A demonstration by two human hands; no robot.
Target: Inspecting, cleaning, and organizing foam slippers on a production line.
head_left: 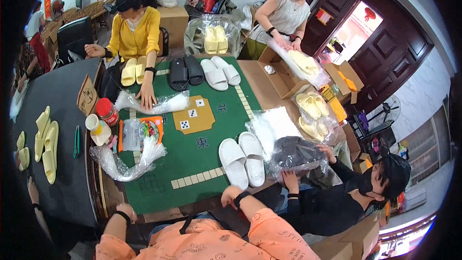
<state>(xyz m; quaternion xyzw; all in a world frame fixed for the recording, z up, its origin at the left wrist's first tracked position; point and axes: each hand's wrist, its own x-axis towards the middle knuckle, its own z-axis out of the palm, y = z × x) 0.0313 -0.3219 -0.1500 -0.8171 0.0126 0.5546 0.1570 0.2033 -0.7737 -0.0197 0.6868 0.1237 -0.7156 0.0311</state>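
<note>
My left hand (126, 210) rests with curled fingers on the near edge of the green game mat (202, 163), and nothing shows in it. My right hand (230, 194), a black band on its wrist, sits curled at the same edge. Nearest to it, just beyond, a pair of white slippers (241, 160) lies side by side on the mat. A bundle of clear plastic bags (126, 163) lies ahead of my left hand.
Across the mat lie black slippers (185, 72), white slippers (220, 73) and yellow slippers (134, 70) by a person in yellow. On my right, a person in black holds bagged dark slippers (298, 156). A red-lidded jar (107, 110) and snack packet (142, 132) stand left. Cardboard box (279, 74) far right.
</note>
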